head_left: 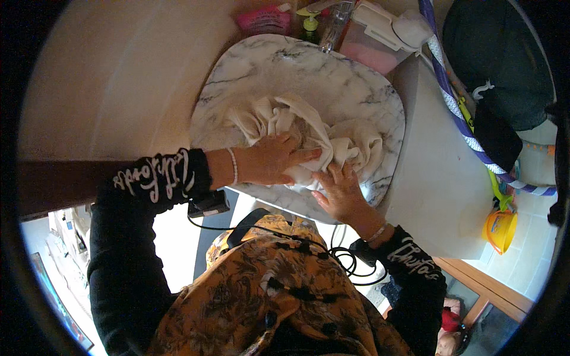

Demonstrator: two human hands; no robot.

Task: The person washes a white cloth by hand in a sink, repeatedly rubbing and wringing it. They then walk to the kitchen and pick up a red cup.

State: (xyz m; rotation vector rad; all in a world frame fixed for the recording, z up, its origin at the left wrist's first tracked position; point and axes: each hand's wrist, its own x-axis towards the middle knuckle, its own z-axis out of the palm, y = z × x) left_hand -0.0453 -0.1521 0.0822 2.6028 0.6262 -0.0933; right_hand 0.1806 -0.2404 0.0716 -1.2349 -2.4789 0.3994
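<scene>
A crumpled cream cloth (309,113) lies in loose folds on a white, grey-veined marble-patterned surface (249,65) with rounded corners. My left hand (276,157) rests on the near middle of the cloth, its fingers stretched out and the thumb apart. Just to its right, my right hand (341,193) presses its spread fingertips onto the cloth's near edge. Both hands touch the fabric, and neither visibly closes round it. Part of the cloth is hidden under my fingers.
Along the far edge stand a pink pouch (265,21), a green pump bottle (310,26) and a clear container (371,35) with pink contents. A purple-and-silver hoop (457,113) and a yellow bucket (500,231) are at the right. A black cable (350,261) loops before me.
</scene>
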